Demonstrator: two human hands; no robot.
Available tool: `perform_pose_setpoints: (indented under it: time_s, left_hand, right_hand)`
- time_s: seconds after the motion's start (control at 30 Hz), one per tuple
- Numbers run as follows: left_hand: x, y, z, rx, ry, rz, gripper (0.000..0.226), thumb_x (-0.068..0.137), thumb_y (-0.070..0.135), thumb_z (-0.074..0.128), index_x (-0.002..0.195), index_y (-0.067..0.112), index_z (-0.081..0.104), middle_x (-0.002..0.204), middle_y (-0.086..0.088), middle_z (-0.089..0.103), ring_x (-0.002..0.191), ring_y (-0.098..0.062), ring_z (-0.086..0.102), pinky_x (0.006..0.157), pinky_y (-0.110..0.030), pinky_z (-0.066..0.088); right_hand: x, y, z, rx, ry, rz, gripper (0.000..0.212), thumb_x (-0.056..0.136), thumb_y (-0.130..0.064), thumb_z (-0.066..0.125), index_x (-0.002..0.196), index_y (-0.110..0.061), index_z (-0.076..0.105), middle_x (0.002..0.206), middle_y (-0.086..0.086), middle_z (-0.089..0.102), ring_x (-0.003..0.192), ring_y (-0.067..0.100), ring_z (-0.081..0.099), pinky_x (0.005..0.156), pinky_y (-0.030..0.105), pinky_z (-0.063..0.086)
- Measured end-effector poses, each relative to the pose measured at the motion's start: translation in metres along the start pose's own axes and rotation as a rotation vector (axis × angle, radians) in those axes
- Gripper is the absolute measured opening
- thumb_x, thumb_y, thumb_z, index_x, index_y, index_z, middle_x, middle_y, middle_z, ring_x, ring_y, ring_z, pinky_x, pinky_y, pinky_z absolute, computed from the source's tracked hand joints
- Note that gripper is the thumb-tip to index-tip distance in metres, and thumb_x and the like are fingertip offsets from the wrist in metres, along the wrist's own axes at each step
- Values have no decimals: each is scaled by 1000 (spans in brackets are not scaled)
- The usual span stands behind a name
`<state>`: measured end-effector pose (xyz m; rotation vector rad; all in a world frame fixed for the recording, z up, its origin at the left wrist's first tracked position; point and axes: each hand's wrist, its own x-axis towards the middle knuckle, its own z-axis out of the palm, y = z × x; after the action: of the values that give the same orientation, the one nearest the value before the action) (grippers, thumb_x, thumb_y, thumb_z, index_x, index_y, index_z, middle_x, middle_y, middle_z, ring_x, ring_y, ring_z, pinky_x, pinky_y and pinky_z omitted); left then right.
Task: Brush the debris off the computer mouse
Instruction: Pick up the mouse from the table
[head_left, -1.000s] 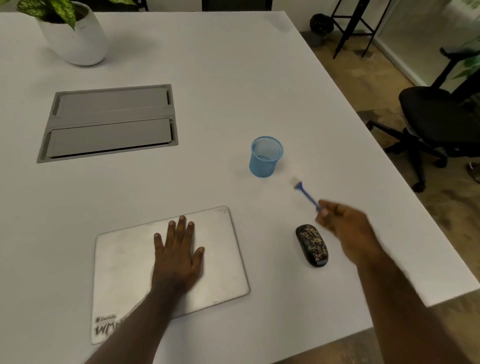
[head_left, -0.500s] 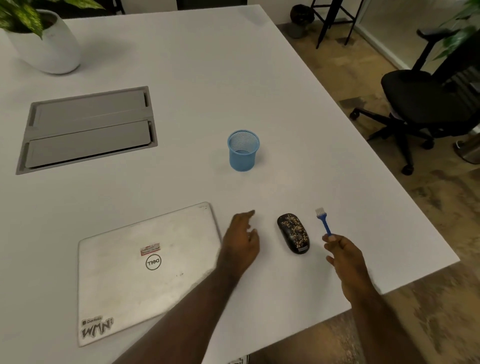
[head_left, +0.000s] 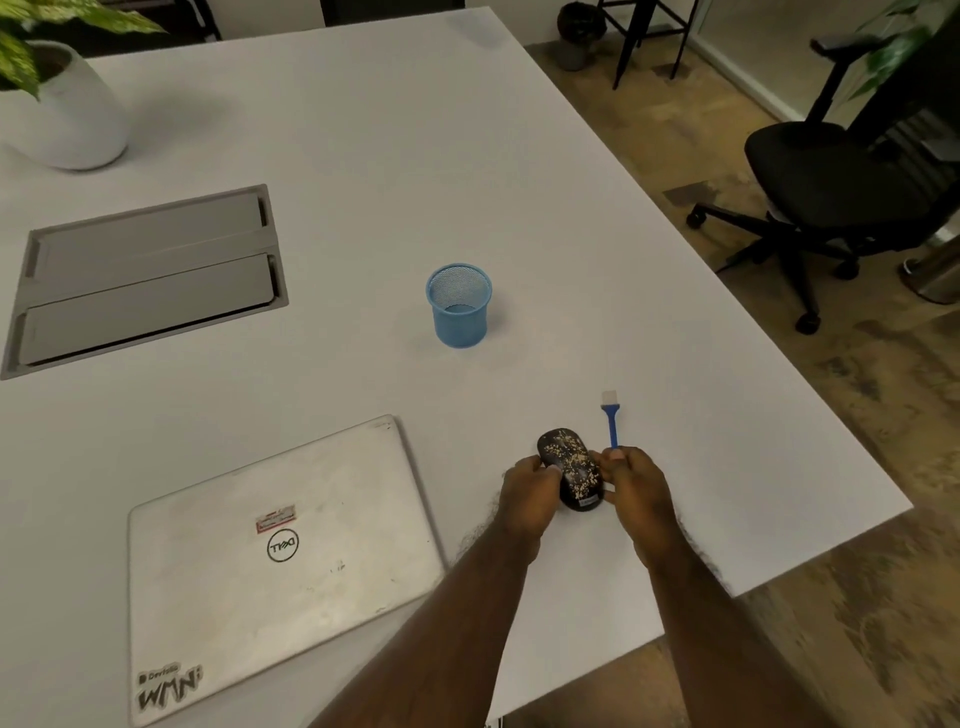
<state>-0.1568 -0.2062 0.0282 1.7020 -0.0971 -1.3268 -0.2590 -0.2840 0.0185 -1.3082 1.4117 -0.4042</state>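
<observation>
Left hand (head_left: 527, 491) has come off the laptop (head_left: 280, 561) and now clamps the mouse's (head_left: 571, 467) left flank, near the tabletop's right front corner. Right hand (head_left: 636, 486) grips the brush (head_left: 611, 418), bristles pointing away. Debris untouched; I expect brushing next.

Two bare forearms, extended forward, converging over the table edge. Left hand (head_left: 527, 493): fingers curled, thumb tip pressed to the mouse's (head_left: 570, 467) left side. Right hand (head_left: 636, 491): closed around the brush (head_left: 612, 422) handle, knuckles against the mouse's right side.
</observation>
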Motion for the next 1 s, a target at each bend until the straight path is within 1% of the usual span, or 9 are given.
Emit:
perform_pose_setpoints:
  time_s: [0.1,0.2,0.27,0.5,0.6,0.7,0.83,0.93,1.0]
  left_hand:
    - [5,-2,2,-55,-17,-10,31,95,11,40,117,9,61,116,-12,66,109,-25,62,99,-43,50]
    - [9,1,1,-129,-54,-44,26,99,11,37,108,9,61,117,-16,65,111,-29,62,93,-39,53]
    - [11,4,0,-157,-72,-58,26,100,12,37,111,7,60,118,-18,64,110,-30,62,89,-37,55]
    - [6,6,0,-308,-101,-91,23,102,20,34,101,16,57,99,-11,68,92,-24,67,69,-33,58]
    - [0,7,1,-394,-108,-121,27,102,27,37,109,14,58,105,-11,67,96,-25,65,74,-37,57]
    - [-14,10,-1,-471,-152,-134,32,102,31,36,113,12,59,110,-13,67,102,-28,64,75,-38,57]
    - [-40,17,-11,-642,-292,-180,38,104,32,30,118,7,56,123,-20,61,112,-33,59,91,-47,51]
    - [-63,20,-21,-709,-395,-227,44,103,33,32,128,3,52,134,-24,54,119,-37,53,103,-50,42]
    - [-79,22,-28,-705,-451,-232,47,102,34,33,132,1,50,136,-26,52,117,-38,53,101,-50,43]
  right_hand:
    - [1,1,1,2,6,15,19,104,-17,41,107,-12,59,117,16,67,109,34,63,98,53,50]
    - [1,1,0,-5,11,17,21,104,-19,41,107,-13,61,117,16,67,109,34,63,98,53,50]
    - [0,0,-2,0,15,13,24,104,-20,40,110,-11,62,118,15,68,110,33,63,98,54,50]
    - [-19,-9,-5,-8,57,-61,20,104,-21,41,96,-25,60,110,10,69,105,31,64,94,55,52]
    - [-32,-15,-7,-6,61,-83,19,104,-20,41,99,-23,59,107,7,68,103,30,65,92,53,54]
    - [-48,-22,-10,31,60,-102,18,105,-19,39,105,-17,58,111,6,68,103,26,66,85,42,59]
    - [-80,-35,-18,45,28,-137,18,106,-20,38,107,-18,56,114,1,66,101,20,65,74,24,55]
    - [-107,-45,-27,11,17,-167,17,105,-21,39,105,-20,56,110,-3,66,95,14,65,71,19,53]
    - [-126,-51,-34,-11,-4,-172,18,105,-22,39,102,-24,57,109,-6,67,93,6,65,69,17,51]
